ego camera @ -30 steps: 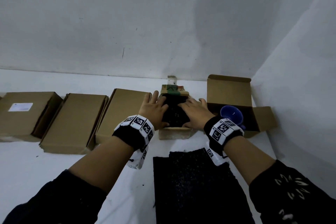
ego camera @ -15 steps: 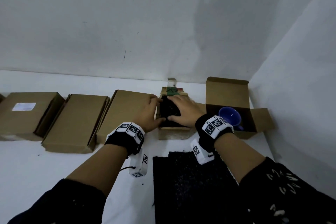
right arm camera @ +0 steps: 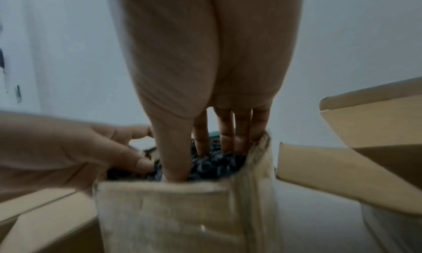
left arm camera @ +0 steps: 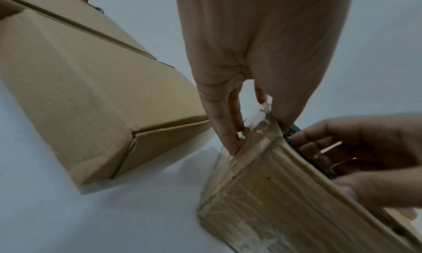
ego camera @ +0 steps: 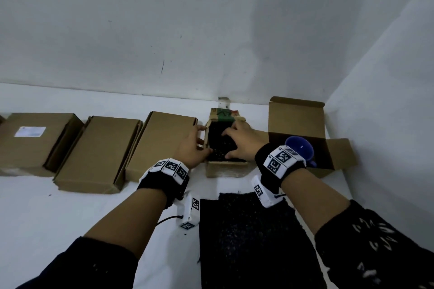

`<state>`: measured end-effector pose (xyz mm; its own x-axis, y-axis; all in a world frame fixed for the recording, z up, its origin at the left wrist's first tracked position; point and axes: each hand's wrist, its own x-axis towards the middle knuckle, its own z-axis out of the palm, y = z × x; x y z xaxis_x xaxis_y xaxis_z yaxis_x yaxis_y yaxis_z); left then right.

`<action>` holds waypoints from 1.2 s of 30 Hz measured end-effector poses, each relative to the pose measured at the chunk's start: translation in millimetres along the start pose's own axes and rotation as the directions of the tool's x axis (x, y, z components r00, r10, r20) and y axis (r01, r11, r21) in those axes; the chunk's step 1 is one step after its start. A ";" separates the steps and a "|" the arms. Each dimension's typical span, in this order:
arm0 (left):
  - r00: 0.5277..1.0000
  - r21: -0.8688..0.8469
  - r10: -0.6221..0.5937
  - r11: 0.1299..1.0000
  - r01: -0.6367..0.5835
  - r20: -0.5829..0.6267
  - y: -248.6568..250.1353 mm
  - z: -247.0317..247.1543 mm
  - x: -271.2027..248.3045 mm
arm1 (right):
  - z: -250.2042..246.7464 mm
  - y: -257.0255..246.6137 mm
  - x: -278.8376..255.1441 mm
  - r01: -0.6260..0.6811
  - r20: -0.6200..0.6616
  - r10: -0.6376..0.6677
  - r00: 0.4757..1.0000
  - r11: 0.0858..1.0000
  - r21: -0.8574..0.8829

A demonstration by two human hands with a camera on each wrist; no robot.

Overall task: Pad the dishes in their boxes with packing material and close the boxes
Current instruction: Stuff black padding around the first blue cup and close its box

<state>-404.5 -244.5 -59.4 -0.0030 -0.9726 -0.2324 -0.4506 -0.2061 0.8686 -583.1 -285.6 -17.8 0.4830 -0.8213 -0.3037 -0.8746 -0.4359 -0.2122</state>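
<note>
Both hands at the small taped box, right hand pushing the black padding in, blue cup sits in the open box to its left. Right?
One slip: the blue cup sits in the open box to the right of the small taped box, not the left; the head view shows it. The rest holds: the right hand pushes the black padding in, and the left hand holds the box's left wall.

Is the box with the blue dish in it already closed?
No, the box at the far right stands open, its lid flap upright and the blue dish showing inside.
</note>
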 end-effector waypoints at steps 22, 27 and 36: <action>0.986 -0.021 -0.109 0.994 0.108 -0.129 46.2 -18.7 59.9 | -11.1 34.2 31.2 -0.333 -0.159 0.541 0.826 0.695 0.637; 0.943 -0.370 -0.202 0.924 0.094 -0.264 40.4 -15.0 67.9 | -11.7 32.3 32.2 -0.245 -0.218 0.527 0.822 0.671 0.700; 0.971 -0.663 -0.180 0.748 0.030 -0.159 49.3 -15.8 47.3 | -24.7 27.2 20.0 0.011 -0.130 0.534 0.835 0.220 0.975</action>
<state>-412.8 -302.4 -20.6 0.2203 -0.9242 -0.3120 0.2542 -0.2544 0.9331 -598.3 -323.0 -6.8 -0.0693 -0.9667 -0.2464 -0.1464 0.2542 -0.9560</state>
